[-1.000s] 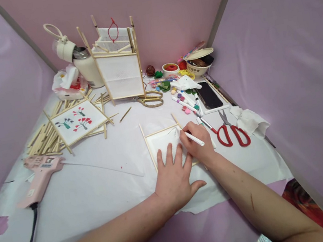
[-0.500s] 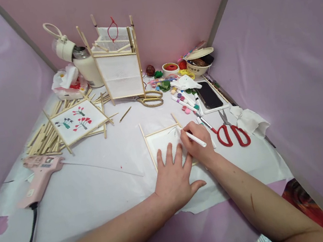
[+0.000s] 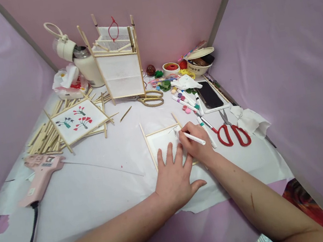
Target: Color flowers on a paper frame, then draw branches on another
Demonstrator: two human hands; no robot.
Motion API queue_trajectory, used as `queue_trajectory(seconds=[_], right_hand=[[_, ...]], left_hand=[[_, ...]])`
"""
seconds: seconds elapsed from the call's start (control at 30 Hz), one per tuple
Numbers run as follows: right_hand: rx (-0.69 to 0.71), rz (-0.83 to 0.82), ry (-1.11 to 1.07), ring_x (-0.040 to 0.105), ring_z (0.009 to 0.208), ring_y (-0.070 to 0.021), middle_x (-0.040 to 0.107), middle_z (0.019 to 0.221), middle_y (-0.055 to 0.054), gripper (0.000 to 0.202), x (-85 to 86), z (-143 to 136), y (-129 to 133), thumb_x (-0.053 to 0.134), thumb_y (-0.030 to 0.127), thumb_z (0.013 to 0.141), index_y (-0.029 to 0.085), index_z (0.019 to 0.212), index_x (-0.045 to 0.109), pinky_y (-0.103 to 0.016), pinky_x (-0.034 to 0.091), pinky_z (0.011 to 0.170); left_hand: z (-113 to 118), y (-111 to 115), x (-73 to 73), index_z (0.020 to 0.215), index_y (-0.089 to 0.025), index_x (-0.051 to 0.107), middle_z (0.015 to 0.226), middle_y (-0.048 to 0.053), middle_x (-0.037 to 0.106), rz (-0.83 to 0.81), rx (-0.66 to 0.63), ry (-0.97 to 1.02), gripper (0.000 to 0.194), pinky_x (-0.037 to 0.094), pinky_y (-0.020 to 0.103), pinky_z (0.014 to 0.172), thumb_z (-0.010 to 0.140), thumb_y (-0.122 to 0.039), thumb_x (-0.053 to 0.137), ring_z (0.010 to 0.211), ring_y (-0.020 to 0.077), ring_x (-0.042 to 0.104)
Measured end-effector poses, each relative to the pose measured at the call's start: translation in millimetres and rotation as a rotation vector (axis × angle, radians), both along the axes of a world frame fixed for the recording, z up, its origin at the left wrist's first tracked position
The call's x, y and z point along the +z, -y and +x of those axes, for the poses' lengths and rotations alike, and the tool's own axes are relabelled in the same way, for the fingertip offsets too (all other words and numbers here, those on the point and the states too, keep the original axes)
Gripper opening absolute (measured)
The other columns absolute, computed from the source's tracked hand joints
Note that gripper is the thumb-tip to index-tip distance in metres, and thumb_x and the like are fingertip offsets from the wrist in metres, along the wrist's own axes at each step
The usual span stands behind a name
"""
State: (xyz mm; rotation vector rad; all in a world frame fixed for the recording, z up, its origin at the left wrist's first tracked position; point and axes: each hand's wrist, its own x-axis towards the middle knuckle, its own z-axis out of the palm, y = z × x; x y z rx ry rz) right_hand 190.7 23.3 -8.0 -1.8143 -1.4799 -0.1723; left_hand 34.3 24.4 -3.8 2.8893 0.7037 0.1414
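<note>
Our left hand point(image 3: 173, 174) lies spread on the stick-framed panel point(image 3: 159, 140), right hand point(image 3: 203, 152) gripping a white marker point(image 3: 194, 138); if that panel slips, we might draw crooked.

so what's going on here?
The right hand holds a white marker, its tip at a stick-framed white panel bearing a few dark strokes near its far edge. The left hand lies spread on that panel. Another panel, with red and blue flowers, lies over the sticks to the left.

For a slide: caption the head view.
Right hand holds a white marker at a stick-framed panel; left hand lies spread on it.
</note>
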Motion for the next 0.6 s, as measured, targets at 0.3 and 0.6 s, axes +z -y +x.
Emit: queue_trajectory(seconds=[0.3,0.6], right_hand=[[0.046,0.001,-0.096,0.052,0.06,-0.0152,0.058,0.064,0.003,0.014,-1.4,-0.2,2.2,0.052,0.024,0.088,0.024,0.074,0.048,-0.029,0.039,0.065],[-0.062,-0.015,-0.113,0.05,0.06,-0.0161,0.058,0.064,0.002,0.014,-2.4,1.8,1.1,0.051,0.026,0.088,0.023,0.075,0.048,-0.03,0.038,0.065]], left_hand=[[0.4,-0.7,4.8,0.147,-0.02,0.04,0.158,0.017,0.03,-0.02,0.002,-0.02,0.083,0.014,0.069,0.112,0.084,-0.074,0.045,0.145,0.0436,0.017],[0.3,-0.7,3.4,0.148,-0.021,0.039,0.158,0.017,0.029,-0.029,0.002,-0.019,0.084,0.012,0.069,0.113,0.084,-0.075,0.042,0.146,0.0435,0.016]])
